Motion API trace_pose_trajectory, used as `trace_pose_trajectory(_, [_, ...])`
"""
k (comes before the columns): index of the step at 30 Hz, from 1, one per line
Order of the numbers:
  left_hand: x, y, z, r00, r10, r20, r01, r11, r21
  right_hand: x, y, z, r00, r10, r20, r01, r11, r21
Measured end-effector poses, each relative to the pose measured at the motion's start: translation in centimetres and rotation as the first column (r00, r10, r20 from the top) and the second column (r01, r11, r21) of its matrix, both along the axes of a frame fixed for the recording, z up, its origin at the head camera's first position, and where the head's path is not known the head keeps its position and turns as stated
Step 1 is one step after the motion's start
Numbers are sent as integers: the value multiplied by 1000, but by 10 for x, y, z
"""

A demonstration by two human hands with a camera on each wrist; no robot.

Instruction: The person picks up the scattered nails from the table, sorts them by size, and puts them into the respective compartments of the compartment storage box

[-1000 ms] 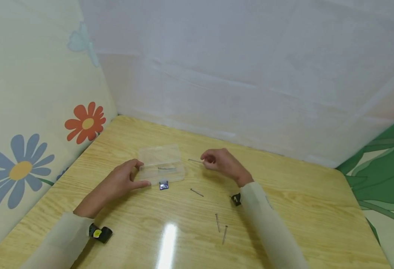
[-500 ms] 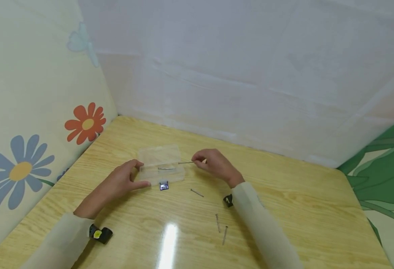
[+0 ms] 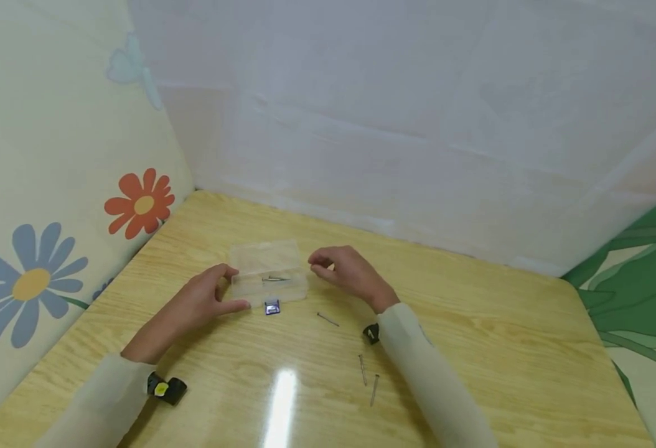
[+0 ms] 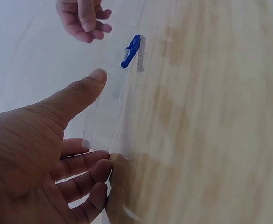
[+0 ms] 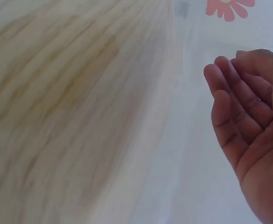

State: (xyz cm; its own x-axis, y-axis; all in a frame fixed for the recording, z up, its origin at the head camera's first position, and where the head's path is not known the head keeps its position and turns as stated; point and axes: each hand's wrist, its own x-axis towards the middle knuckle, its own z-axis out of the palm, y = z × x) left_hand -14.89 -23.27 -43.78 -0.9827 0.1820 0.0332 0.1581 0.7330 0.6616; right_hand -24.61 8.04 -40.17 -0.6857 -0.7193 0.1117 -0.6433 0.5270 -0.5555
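Note:
A clear plastic box (image 3: 243, 285) with a blue latch (image 3: 272, 307) lies on the table with its lid (image 3: 265, 256) raised at the back. My left hand (image 3: 199, 298) holds the box by its left end, fingertips against that end and thumb by the front edge. Inside the box, two nails (image 3: 276, 279) lie close together. Just right of the box hovers my right hand (image 3: 350, 274); in the right wrist view its fingers (image 5: 227, 123) are loosely bent, with nothing between them.
On the table (image 3: 473, 348), one nail (image 3: 328, 319) lies right of the latch. Two others, an upper nail (image 3: 363, 369) and a lower nail (image 3: 374, 390), lie nearer the front. A white sheet (image 3: 417, 124) hangs behind, and a flowered panel (image 3: 53, 155) borders the left side.
My right hand has moved left to the box and let go of the nail it pinched, which now lies in the box beside the other. The left hand has stayed in place.

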Motion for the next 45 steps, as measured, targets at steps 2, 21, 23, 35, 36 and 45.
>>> trace_pose_trajectory(2, [0,0,0,1000,3,-4,-3,1000,2,2,3,1,1000,-12,-8,12,1000,10])
trace_pose_trajectory(21, [2,2,4,1000,7,20,-7,1000,3,24,27,3,999,14,35,-21,977,210])
trace_pose_trajectory(23, [2,2,4,1000,7,15,-7,1000,-1,26,29,3,999,19,47,-29,975,221])
trace_pose_trajectory(35, [2,-1,2,1000,14,19,-14,1000,8,46,32,0,996,46,82,-71,936,343])
trace_pose_trajectory(36, [2,-1,2,1000,14,15,-14,1000,7,47,31,0,996,43,75,-67,934,351])
trace_pose_trajectory(45, [1,-1,1,1000,13,8,-13,1000,9,49,26,-5,999,36,39,-48,919,391])
